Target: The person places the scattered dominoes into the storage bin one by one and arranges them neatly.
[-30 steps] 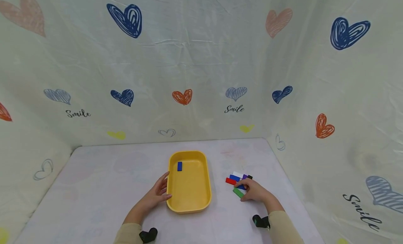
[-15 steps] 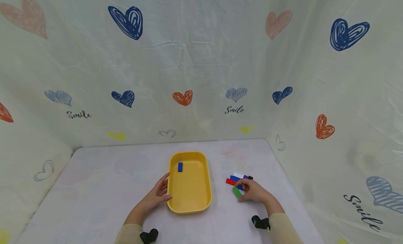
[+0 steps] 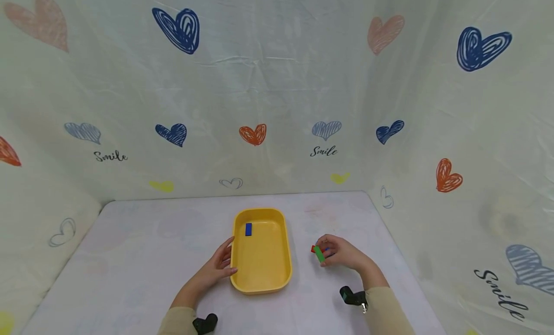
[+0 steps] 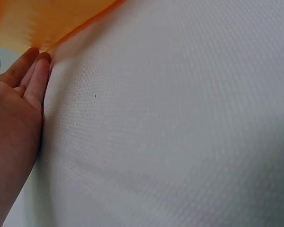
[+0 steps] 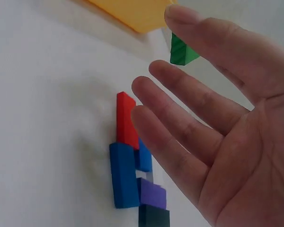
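My left hand [image 3: 212,270] rests against the left side of the yellow tray [image 3: 264,263], its thumb at the rim and its fingers fairly straight along the outer wall. One blue block [image 3: 248,229] lies inside the tray, toward its far left. To the right of the tray, my right hand [image 3: 346,254] pinches a green block [image 3: 319,254] between thumb and forefinger, above the table. Under that hand lie a red block [image 5: 125,123], a blue block [image 5: 124,176], a second blue block [image 5: 143,158], a purple block [image 5: 153,194] and a black block [image 5: 154,216]. The hand hides most of them in the head view.
The white-covered table [image 3: 151,258] spreads around the tray. Behind it and at the sides hangs a pale curtain [image 3: 281,85] printed with hearts and "Smile". A dark camera mount sits at each wrist.
My right hand has lifted the green block off the table and moved it slightly left and away from me, turning it more upright. The left hand and tray stay where they were.
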`<act>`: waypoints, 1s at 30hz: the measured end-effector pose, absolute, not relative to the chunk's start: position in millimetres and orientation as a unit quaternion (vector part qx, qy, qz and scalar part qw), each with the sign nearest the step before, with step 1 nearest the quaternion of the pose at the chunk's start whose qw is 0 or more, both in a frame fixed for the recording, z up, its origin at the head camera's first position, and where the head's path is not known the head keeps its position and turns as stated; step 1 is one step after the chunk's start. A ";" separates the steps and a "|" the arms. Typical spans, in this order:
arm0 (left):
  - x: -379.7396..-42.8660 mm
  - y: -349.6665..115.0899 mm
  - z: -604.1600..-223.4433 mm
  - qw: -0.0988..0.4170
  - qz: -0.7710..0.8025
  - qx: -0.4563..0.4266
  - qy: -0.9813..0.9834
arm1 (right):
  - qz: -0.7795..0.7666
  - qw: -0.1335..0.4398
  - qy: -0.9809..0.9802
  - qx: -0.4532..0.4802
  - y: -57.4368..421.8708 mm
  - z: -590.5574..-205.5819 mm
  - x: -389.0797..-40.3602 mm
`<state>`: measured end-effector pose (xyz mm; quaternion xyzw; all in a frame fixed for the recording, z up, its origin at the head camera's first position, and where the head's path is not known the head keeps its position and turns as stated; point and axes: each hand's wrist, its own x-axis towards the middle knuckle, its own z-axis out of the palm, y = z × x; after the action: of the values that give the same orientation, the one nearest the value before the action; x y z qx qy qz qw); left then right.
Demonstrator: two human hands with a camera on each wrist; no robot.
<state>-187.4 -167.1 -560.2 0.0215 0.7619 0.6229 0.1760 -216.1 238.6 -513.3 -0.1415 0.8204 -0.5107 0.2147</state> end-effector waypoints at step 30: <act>-189.3 -170.9 -565.3 0.183 0.641 0.054 0.744 | -0.602 0.269 0.733 -0.167 158.4 -483.8 -238.5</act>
<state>-189.3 -170.9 -565.3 0.0544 0.7437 0.6408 0.1826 -238.5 158.4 -483.8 -0.1673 0.7329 -0.6023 0.2685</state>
